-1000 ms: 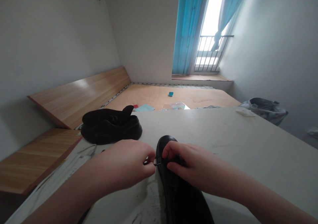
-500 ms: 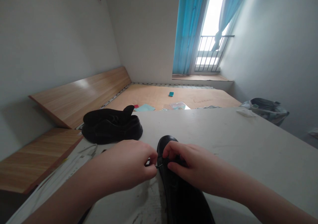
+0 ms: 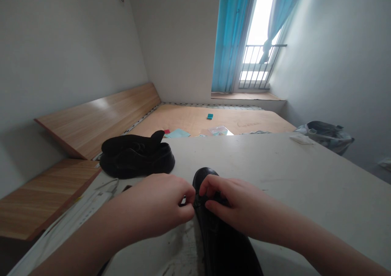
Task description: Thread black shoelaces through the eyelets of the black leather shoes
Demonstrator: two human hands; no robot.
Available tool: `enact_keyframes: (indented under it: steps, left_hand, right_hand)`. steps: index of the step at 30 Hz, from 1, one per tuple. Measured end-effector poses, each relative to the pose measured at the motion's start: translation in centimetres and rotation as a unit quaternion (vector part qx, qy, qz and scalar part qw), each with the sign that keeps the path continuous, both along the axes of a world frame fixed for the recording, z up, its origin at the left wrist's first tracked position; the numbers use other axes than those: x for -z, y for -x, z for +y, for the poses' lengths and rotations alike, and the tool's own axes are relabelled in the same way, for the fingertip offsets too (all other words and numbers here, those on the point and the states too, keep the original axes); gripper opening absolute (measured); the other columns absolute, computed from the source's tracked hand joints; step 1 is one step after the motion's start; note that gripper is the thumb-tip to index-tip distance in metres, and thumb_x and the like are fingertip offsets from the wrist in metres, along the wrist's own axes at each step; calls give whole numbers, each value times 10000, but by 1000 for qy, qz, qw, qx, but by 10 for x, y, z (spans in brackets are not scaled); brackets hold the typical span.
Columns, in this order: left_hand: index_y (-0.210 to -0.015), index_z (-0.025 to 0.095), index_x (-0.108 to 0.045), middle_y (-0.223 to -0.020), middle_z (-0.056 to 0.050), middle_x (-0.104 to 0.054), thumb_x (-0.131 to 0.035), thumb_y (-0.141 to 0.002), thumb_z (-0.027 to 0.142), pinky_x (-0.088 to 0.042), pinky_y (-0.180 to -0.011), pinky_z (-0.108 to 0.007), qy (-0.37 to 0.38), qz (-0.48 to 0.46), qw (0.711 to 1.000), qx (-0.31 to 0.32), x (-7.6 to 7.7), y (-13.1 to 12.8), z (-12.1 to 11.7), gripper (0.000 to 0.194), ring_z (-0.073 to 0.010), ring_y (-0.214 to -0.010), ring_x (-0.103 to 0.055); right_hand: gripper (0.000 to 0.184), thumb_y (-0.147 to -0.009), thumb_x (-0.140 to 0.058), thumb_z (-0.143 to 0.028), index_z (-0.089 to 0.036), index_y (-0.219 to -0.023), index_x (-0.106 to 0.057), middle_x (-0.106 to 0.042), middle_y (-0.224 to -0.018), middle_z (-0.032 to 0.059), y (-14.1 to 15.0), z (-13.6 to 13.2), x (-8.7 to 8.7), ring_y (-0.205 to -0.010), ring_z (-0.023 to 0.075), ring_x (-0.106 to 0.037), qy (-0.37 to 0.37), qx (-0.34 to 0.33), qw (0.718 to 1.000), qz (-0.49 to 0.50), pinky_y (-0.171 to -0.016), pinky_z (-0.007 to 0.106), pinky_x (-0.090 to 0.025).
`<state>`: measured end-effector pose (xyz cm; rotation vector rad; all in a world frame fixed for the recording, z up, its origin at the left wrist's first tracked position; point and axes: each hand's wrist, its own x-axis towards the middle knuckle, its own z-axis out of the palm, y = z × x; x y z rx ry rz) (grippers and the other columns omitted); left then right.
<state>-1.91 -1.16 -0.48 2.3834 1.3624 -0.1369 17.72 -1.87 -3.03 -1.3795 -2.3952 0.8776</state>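
A black leather shoe (image 3: 227, 247) lies on the white table with its rounded toe pointing away from me. My left hand (image 3: 165, 198) is beside the toe's left edge, thumb and fingers closed in a pinch on a thin dark shoelace, mostly hidden by the fingers. Over the lacing area, my right hand (image 3: 226, 196) pinches the black lace close against the shoe. The fingertips of both hands nearly meet there. Farther back on the left sits another black shoe (image 3: 137, 162), with a dark insole or tongue-like piece lying across its top.
The white table (image 3: 293, 178) carries a white power strip (image 3: 97, 198) along its left edge and a small white packet (image 3: 302, 139) at the far right. Beyond stand a wooden bed board (image 3: 183, 117) with small papers and a lined bin (image 3: 328, 135).
My left hand has shifted slightly right, closer to the shoe, and the dark lace stretch between the hands has shortened out of sight. My right hand stays nearly still.
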Motion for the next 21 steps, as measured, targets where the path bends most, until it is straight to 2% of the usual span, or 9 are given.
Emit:
enact_keyframes:
  steps: [6, 11, 14, 17, 21]
  left_hand:
    - [-654, 221, -637, -636, -14, -656, -475, -792, 264, -252, -505, -287, -10, 7, 1000, -9, 3, -11, 0, 216, -182, -603, -588]
    - [-680, 213, -671, -639, -32, -666, -476, -811, 270, -242, -492, -299, -15, 11, 1000, -4, 6, -15, 0, 241, -192, -591, -596]
    - [-702, 215, -676, -672, -38, -685, -485, -839, 290, -252, -499, -300, -18, 14, 1000, 1, 8, -15, 1, 247, -209, -623, -618]
    - [-745, 221, -688, -727, -41, -712, -486, -857, 284, -278, -518, -296, -18, 15, 1000, 6, 9, -16, 2, 239, -224, -671, -642]
    - [-746, 225, -697, -732, -39, -718, -482, -874, 278, -293, -522, -291, -21, 13, 1000, 10, 11, -16, 3, 256, -224, -672, -651]
  right_hand:
    - [172, -923, -454, -198, -243, -988, -606, -685, -992, 22, -3, 1, -3, -890, 188, -607, 36, -18, 999, 23, -732, 305, -432]
    - [276, -800, -498, -88, -252, -1008, -574, -672, -956, 6, -8, 3, -6, -878, 185, -598, 50, -54, 997, 21, -705, 281, -427]
    - [282, -754, -532, -97, -253, -987, -561, -662, -924, 2, -9, 3, -5, -861, 186, -595, 53, -63, 997, 9, -674, 266, -408]
    - [287, -735, -557, -109, -247, -986, -545, -656, -898, -3, -5, 1, -3, -818, 177, -594, 32, -43, 999, -8, -643, 255, -376]
    - [221, -740, -576, -143, -209, -951, -566, -664, -836, 15, 1, 1, 1, -725, 179, -586, -46, 13, 996, -71, -587, 267, -295]
